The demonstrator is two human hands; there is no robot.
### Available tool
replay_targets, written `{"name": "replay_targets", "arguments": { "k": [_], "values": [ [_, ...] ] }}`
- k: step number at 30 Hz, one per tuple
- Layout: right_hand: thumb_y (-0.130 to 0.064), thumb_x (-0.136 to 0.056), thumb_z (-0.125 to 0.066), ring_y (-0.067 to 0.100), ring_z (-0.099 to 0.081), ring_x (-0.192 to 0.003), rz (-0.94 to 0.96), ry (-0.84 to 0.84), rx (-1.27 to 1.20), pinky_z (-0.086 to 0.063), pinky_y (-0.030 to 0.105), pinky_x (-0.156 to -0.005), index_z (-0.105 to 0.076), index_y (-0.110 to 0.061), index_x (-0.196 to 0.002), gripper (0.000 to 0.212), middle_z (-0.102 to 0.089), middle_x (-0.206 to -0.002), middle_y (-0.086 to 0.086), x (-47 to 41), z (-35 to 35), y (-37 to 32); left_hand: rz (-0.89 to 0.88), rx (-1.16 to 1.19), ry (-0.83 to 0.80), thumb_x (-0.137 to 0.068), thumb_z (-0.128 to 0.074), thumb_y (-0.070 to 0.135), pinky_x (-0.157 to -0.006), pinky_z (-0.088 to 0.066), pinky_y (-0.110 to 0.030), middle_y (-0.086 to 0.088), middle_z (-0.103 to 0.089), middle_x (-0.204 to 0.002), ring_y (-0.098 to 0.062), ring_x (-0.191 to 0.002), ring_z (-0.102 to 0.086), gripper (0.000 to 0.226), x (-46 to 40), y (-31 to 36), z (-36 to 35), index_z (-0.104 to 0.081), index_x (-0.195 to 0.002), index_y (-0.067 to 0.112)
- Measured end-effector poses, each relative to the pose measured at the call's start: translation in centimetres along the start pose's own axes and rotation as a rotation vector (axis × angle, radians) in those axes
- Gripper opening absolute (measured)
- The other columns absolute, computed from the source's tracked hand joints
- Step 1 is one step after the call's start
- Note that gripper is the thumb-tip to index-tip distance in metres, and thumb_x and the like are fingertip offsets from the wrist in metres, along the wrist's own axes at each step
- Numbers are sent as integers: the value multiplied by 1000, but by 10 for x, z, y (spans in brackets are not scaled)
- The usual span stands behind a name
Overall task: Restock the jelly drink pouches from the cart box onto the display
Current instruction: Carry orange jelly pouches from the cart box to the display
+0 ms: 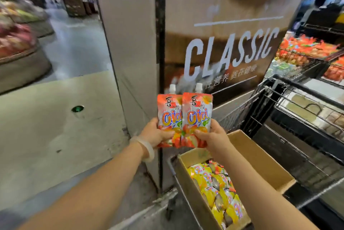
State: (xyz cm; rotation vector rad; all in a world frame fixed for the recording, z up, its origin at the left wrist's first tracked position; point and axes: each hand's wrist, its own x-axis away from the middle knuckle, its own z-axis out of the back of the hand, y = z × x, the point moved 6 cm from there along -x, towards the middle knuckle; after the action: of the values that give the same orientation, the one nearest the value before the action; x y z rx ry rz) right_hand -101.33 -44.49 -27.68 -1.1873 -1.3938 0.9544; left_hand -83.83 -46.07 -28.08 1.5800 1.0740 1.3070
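Two orange jelly drink pouches with white caps stand upright side by side in front of a pillar. My left hand (155, 134) grips the bottom of the left pouch (168, 110). My right hand (214, 135) grips the bottom of the right pouch (198, 112). Below my right arm an open cardboard box (260, 161) sits in a wire cart (290, 118); several yellow and orange pouches (221, 188) lie in it. The display (305, 53) with orange pouches is at the far right, behind the cart.
A pillar with a "CLASSIC" poster (223, 47) stands right behind the pouches. A concrete floor (55, 127) stretches to the left, with blurred produce stands (16, 40) at the far left. A second black wire basket (316, 103) is on the right.
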Motion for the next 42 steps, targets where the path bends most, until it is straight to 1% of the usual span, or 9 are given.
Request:
{"name": "replay_targets", "arguments": {
  "k": [5,8,12,16,20,26,34,40,42],
  "values": [
    [10,-83,-59,23,-67,-85,-12,-197,23,-58,32,-72,-54,-15,-106,35,-68,-101,9,16,-123,14,-41,80,185,-79,-63,-14,-59,-58,-31,-4,-65,-86,-20,-74,-64,38,64,8,115,-49,-95,17],
    [11,-82,-60,31,-65,-95,-37,-298,36,-55,44,-83,-51,-9,-117,41,-67,-110,14,44,-202,29,-67,132,283,-79,-62,-16,-58,-58,-31,-4,-66,-86,-20,-73,-65,39,114,7,187,-51,-95,18],
    [11,-82,-60,34,-65,-96,-82,-418,52,-54,48,-85,-50,-7,-120,44,-67,-112,16,89,-302,52,-110,152,385,-79,-61,-16,-52,-59,-29,-8,-66,-87,-23,-71,-65,39,189,6,276,-52,-97,17],
    [9,-82,-62,38,-64,-103,-86,-547,81,-51,53,-92,-49,-6,-121,44,-67,-114,16,138,-396,70,-144,185,487,-79,-62,-16,-65,-60,-36,-8,-69,-88,-22,-70,-69,42,264,2,355,-55,-95,21],
    [11,-81,-60,34,-64,-94,-49,-695,113,-52,49,-83,-53,-9,-115,40,-67,-110,16,188,-477,88,-163,200,608,-80,-63,-13,-89,-52,-53,-14,-68,-103,-37,-94,-65,40,340,-6,419,-55,-103,18],
    [9,-80,-62,32,-66,-97,-77,-895,139,-55,45,-82,-53,-12,-118,44,-68,-111,12,256,-585,117,-199,252,811,-76,-68,-10,-90,-52,-52,-12,-71,-106,-34,-96,-68,50,437,-20,502,-54,-118,12],
    [5,-82,-62,26,-67,-99,-128,-1159,186,-55,41,-83,-53,-13,-118,41,-68,-110,8,327,-713,145,-248,372,1018,-81,-64,-9,-73,-59,-38,-5,-71,-101,-24,-88,-70,45,535,-36,588,-54,-112,23],
    [11,-83,-59,20,-66,-90,-161,-1365,185,-55,36,-79,-58,-21,-100,36,-69,-100,2,376,-812,165,-261,416,1245,-78,-66,-9,-84,-56,-46,-8,-71,-101,-29,-95,-68,42,603,-45,645,-58,-106,21],
    [10,-84,-58,21,-67,-93,-179,-1449,194,-55,38,-81,-58,-20,-106,37,-70,-102,2,396,-844,172,-266,417,1305,-79,-65,-10,-85,-55,-47,-11,-70,-103,-31,-97,-67,43,627,-47,662,-58,-109,19]
  ]
}}
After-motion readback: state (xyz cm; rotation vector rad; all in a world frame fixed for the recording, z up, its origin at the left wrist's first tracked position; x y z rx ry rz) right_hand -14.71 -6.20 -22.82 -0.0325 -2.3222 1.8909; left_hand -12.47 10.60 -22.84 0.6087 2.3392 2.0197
